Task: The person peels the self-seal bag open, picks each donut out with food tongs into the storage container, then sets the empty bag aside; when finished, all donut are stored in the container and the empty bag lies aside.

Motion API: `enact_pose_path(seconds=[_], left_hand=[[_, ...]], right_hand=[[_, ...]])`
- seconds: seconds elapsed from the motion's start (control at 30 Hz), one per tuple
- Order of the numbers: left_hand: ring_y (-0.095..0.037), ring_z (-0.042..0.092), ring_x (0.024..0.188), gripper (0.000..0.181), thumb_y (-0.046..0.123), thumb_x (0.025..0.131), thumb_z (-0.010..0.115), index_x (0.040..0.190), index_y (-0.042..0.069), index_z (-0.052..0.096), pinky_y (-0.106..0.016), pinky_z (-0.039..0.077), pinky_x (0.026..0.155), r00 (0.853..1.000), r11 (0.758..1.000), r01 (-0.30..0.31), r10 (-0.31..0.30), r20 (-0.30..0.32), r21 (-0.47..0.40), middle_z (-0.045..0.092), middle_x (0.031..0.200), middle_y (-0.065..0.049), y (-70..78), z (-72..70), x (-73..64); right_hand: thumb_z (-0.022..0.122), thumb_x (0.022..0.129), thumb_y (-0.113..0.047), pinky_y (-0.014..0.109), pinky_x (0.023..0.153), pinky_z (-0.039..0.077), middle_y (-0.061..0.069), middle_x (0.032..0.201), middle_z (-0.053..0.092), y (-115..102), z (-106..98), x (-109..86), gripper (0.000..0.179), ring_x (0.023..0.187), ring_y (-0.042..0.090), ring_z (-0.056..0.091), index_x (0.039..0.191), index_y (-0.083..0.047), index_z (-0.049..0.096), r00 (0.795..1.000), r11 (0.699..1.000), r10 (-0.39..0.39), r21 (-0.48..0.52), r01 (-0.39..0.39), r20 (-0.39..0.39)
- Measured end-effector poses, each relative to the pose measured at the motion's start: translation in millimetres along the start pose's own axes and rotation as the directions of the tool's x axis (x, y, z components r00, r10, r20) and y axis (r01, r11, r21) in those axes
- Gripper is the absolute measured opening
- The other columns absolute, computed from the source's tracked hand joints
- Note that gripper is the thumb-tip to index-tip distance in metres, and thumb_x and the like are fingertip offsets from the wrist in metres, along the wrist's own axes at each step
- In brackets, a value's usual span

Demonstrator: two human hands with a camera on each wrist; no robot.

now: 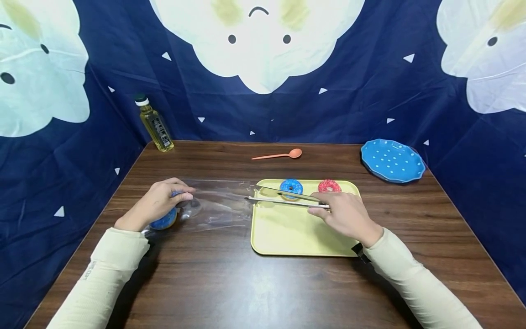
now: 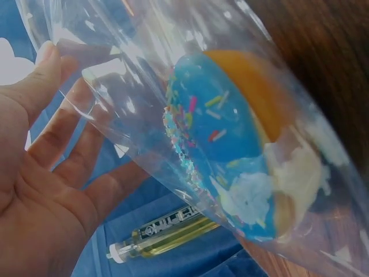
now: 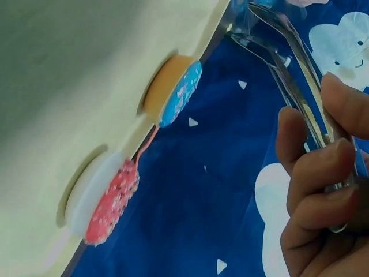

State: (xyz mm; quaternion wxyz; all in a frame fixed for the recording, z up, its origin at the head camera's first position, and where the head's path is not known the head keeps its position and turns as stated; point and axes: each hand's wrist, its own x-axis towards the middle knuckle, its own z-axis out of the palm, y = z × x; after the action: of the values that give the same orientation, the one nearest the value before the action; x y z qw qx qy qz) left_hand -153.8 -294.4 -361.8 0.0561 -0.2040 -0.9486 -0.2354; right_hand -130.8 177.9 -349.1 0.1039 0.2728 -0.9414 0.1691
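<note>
My left hand [image 1: 162, 201] pinches the edge of a clear plastic bag [image 1: 223, 205] between thumb and fingers. Inside the bag lies a blue-iced donut [image 2: 222, 144] with sprinkles, partly covered by the hand in the head view. Metal tongs [image 1: 287, 201] are gripped in my right hand [image 1: 347, 214]. Their two tips point left at the bag's right end and stand slightly apart, with nothing seen between them. Under the tongs, on the yellow tray [image 1: 296, 237], lie another blue-iced donut [image 1: 291, 186] and a red-iced donut [image 3: 109, 199] with sprinkles, the latter beside my right fingers.
An orange spoon [image 1: 279, 155] lies behind the tray on the wooden table [image 1: 197, 283]. At the back right sits a blue dotted plate [image 1: 392, 160]. A bottle of yellow oil [image 1: 156, 125] stands at the back left corner, by the blue cloth backdrop [image 1: 230, 109].
</note>
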Motion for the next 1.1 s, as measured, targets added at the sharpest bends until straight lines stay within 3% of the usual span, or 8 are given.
enact_pose_path(seconds=[0.27,0.6,0.8,0.97,1.1], left_hand=[[-0.031,0.065,0.101,0.023,0.019,0.099,0.067,0.114,0.004,0.077,-0.052,0.052,0.085,1.000,1.000,0.010,-0.010,0.015,-0.017,0.069,0.108,-0.009,2.0,-2.5,0.7],[-0.030,0.064,0.103,0.024,0.021,0.099,0.067,0.115,0.006,0.077,-0.050,0.052,0.085,0.999,0.999,0.043,-0.042,0.032,-0.014,0.068,0.110,-0.009,1.5,-4.1,-0.1],[-0.030,0.065,0.102,0.022,0.019,0.098,0.068,0.113,0.006,0.077,-0.051,0.052,0.086,0.999,0.999,0.036,-0.036,0.017,-0.018,0.069,0.108,-0.008,1.4,-5.0,1.1],[-0.030,0.065,0.101,0.023,0.019,0.098,0.067,0.114,0.005,0.077,-0.051,0.053,0.084,0.999,0.999,0.047,-0.046,0.028,-0.020,0.068,0.109,-0.009,1.1,-5.1,0.2],[-0.029,0.065,0.100,0.024,0.020,0.099,0.067,0.115,0.005,0.076,-0.050,0.053,0.083,0.998,0.998,0.053,-0.052,0.037,-0.025,0.068,0.110,-0.008,1.1,-3.9,0.1]], right_hand=[[0.077,0.088,-0.039,0.040,0.052,0.048,0.002,0.100,0.076,-13.2,9.8,14.0,0.037,0.083,0.024,0.071,0.117,-0.015,0.077,0.998,0.999,-0.054,-0.006,0.054,0.029],[0.072,0.092,-0.044,0.036,0.045,0.045,0.007,0.105,0.075,-34.8,30.6,43.2,0.044,0.081,0.027,0.072,0.123,-0.014,0.074,0.988,0.994,-0.104,-0.001,0.105,0.117],[0.071,0.093,-0.044,0.041,0.058,0.054,0.003,0.106,0.075,-46.7,45.5,60.5,0.041,0.089,0.024,0.071,0.122,-0.014,0.073,0.981,0.990,-0.142,0.023,0.140,0.130],[0.073,0.092,-0.043,0.040,0.055,0.052,-0.001,0.091,0.074,-55.0,60.4,71.9,0.037,0.073,0.019,0.067,0.115,-0.015,0.073,0.975,0.983,-0.180,0.064,0.173,0.127],[0.074,0.091,-0.044,0.037,0.054,0.050,-0.002,0.086,0.070,-59.3,67.5,76.6,0.040,0.066,0.017,0.061,0.117,-0.014,0.071,0.971,0.982,-0.170,0.115,0.152,0.171]])
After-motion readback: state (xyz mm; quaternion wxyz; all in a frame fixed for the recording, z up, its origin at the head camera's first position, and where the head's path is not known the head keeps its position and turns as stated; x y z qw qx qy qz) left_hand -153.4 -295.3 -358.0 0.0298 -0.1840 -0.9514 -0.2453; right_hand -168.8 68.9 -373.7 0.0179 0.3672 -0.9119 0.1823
